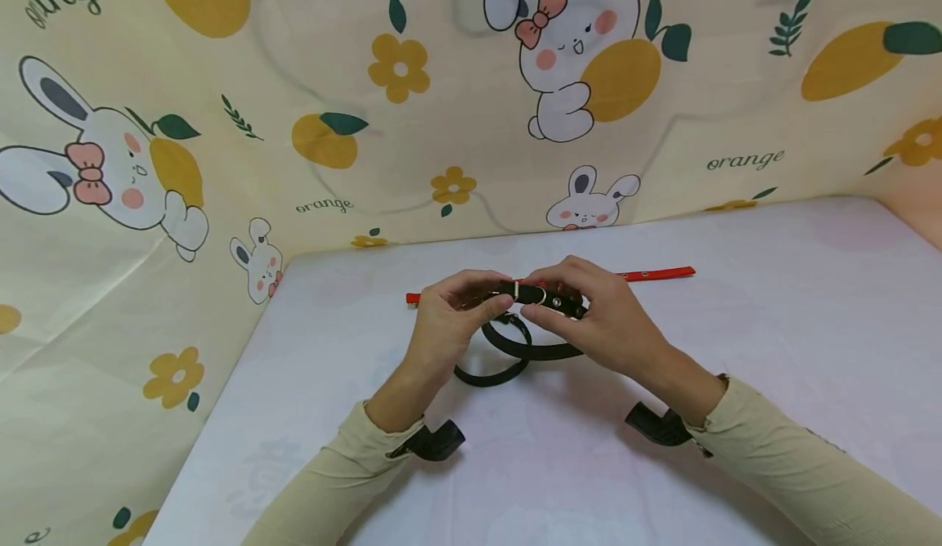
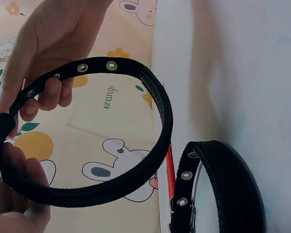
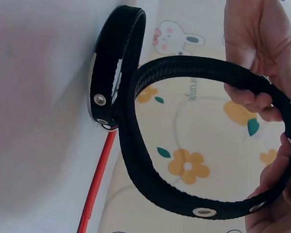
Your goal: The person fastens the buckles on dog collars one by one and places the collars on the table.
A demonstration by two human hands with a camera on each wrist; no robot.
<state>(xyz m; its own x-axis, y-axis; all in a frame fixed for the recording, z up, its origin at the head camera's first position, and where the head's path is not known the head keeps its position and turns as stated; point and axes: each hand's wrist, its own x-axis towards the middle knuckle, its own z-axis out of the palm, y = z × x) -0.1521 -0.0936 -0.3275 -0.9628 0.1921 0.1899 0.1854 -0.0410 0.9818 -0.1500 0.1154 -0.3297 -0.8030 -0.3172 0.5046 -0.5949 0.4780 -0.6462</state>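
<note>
Writing: the backdrop cloth point(image 1: 456, 145) behind the surface carries the word "orange" several times, among rabbits, oranges and flowers; I read no writing on the collars.
Held collar: a black collar point(image 1: 540, 297) of ribbed webbing with round metal eyelets and a silver buckle ring, curved into a loop; I hold it just above the surface point(image 1: 773, 325), between both hands.
Left hand: my left hand point(image 1: 449, 317) pinches the loop's buckle end, thumb and fingers curled on the strap.
Right hand: my right hand point(image 1: 596, 321) grips the other side of the same loop, fingers curled round it.
Count: two black collars, the second black collar point(image 1: 495, 366) lying looped on the surface under my hands; one red strap point(image 1: 655, 275) stretched flat behind them.
</note>
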